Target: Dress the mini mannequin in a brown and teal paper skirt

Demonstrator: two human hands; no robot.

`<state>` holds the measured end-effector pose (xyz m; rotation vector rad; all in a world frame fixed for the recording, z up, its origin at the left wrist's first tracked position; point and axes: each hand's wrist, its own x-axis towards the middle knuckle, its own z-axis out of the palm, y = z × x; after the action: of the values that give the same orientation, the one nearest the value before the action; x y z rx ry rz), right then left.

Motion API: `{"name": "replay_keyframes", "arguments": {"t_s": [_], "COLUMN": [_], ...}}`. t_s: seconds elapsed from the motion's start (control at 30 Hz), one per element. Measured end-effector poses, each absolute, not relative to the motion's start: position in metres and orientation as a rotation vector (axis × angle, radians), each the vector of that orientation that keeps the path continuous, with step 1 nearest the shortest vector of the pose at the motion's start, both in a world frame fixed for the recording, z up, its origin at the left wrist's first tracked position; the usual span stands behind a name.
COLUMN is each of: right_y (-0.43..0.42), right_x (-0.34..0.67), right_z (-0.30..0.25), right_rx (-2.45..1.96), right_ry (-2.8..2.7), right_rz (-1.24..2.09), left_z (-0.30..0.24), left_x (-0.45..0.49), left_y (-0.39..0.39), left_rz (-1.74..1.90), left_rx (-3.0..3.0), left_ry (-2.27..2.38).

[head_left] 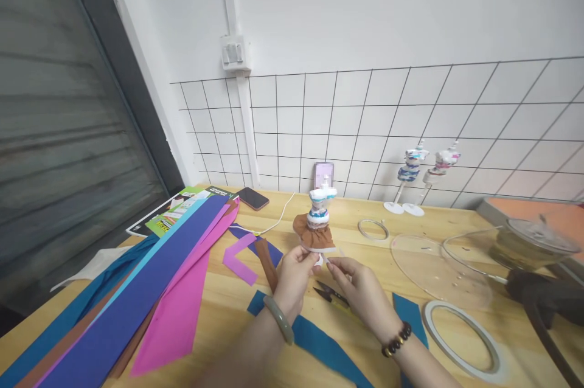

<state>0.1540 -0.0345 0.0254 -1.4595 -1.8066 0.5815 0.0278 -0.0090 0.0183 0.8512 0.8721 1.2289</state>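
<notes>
A small white dress-form figure (pixel 323 194) with blue-marked wrapping stands in front of me, a brown gathered fabric skirt (pixel 317 237) round its lower part. My left hand (pixel 294 272) pinches the skirt's lower edge, where a pale strip runs along the hem. My right hand (pixel 358 287) is just to the right, thumb and forefinger pressed together on the end of a thin white strip (pixel 325 259). Black-bladed snips (pixel 332 295) lie on the table below, partly behind the right hand. Teal fabric (pixel 319 348) lies under my forearms.
Long coloured fabric strips (pixel 159 278) pile up on the left. A dark phone (pixel 253 198) and a white cable (pixel 285 211) lie behind. To the right are a tape roll (pixel 495 354), a clear disc (pixel 433 272), a glass pot (pixel 533 245) and two more figures (pixel 413 163) by the wall grid.
</notes>
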Motion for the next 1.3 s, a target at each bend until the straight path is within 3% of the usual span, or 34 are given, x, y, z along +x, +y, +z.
{"name": "replay_keyframes", "arguments": {"t_s": [0.57, 1.3], "right_y": [-0.009, 0.005], "right_x": [0.213, 0.236], "right_z": [0.03, 0.006], "right_rx": [-1.776, -1.765], "right_ry": [-1.901, -1.896], "right_rz": [-0.053, -0.092], "left_z": [0.01, -0.003], "left_x": [0.023, 0.012], "left_y": [0.005, 0.013], "left_rz": [1.228, 1.158], "left_rx": [0.919, 1.314], "left_ry": [0.854, 0.833]}}
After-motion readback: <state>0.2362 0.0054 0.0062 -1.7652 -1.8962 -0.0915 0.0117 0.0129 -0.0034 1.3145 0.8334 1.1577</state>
